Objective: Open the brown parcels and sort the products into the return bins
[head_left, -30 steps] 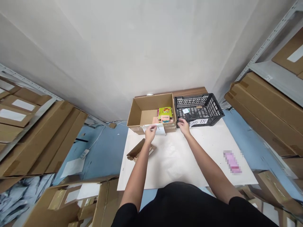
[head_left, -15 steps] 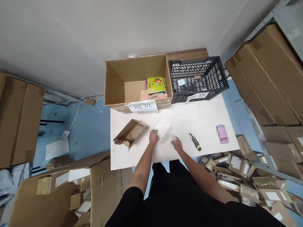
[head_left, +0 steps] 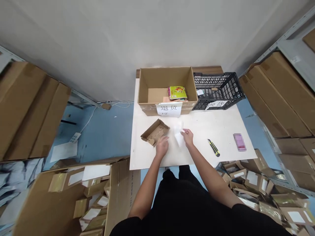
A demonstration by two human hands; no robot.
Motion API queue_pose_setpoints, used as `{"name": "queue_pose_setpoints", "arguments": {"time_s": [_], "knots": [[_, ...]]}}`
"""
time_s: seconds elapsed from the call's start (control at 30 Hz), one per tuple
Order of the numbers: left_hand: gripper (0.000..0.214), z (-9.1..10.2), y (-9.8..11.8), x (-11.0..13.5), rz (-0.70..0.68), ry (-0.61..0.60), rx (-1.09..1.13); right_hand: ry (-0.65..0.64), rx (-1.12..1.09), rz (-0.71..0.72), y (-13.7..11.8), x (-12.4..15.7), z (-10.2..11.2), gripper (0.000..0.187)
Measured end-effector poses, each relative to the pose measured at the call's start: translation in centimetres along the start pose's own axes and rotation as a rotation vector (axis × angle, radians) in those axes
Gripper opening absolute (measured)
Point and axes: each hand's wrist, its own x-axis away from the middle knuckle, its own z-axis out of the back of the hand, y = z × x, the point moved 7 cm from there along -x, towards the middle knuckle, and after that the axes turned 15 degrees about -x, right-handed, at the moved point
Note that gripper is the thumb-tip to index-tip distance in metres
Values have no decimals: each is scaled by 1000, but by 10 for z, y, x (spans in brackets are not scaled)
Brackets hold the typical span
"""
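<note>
My right hand [head_left: 188, 137] is closed on a clear plastic wrapper [head_left: 178, 133] and lifts it just above the white table [head_left: 221, 124]. My left hand [head_left: 162, 147] hovers open over the table, fingers spread, right beside an opened flat cardboard mailer [head_left: 155, 131]. Behind them stands a brown box [head_left: 147, 98] with a paper label and colourful booklets [head_left: 177, 92] inside.
A black plastic crate [head_left: 230, 88] sits to the right of the brown box. A yellow-black utility knife [head_left: 213, 147] and a pink item [head_left: 239, 141] lie at the table's right. Large cartons with parcels [head_left: 81, 193] and loose parcels [head_left: 258, 186] crowd the floor; shelving holds boxes on both sides.
Both hands came back from the box and crate edge to the table's near middle. My right hand picked up the wrapper; my left hand moved off it toward the mailer.
</note>
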Motion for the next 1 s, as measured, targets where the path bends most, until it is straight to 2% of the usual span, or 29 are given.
{"name": "queue_pose_setpoints", "arguments": {"time_s": [0.03,0.07,0.13,0.2,0.27,0.33,0.37,0.43,0.47,0.63,0.67,0.77,0.83,0.87,1.0], "knots": [[37,31,-16,0,26,75,-95,-28,11,80,-15,8,-20,43],[37,56,-29,0,33,91,-187,-55,29,157,-28,16,-43,41],[52,85,-50,-2,0,11,-341,-79,81,295,-47,33,-90,36],[67,96,-61,-1,-62,-99,-447,-106,162,406,-53,46,-136,31],[68,97,-66,3,-108,-151,-502,-221,367,445,-44,53,-177,27],[53,96,-68,7,-111,-141,-524,-429,695,368,-17,56,-207,24],[44,95,-70,9,-97,-125,-528,-526,846,304,-1,57,-214,22],[32,92,-73,13,-57,-95,-527,-642,1032,196,22,57,-213,19],[29,91,-75,15,-43,-82,-519,-657,1065,172,27,56,-209,21],[27,81,-84,29,-16,-42,-415,-597,1124,232,19,47,-178,46],[29,80,-88,32,5,-40,-396,-617,1121,248,17,47,-170,50],[34,74,-93,38,60,-30,-369,-820,1116,272,20,54,-141,69],[32,67,-82,37,43,-23,-390,-925,1186,303,24,62,-115,78],[30,62,-72,36,22,-24,-416,-930,1240,332,25,65,-101,76],[26,28,-17,33,-28,-70,-574,-872,1375,462,18,76,-46,54]]}}
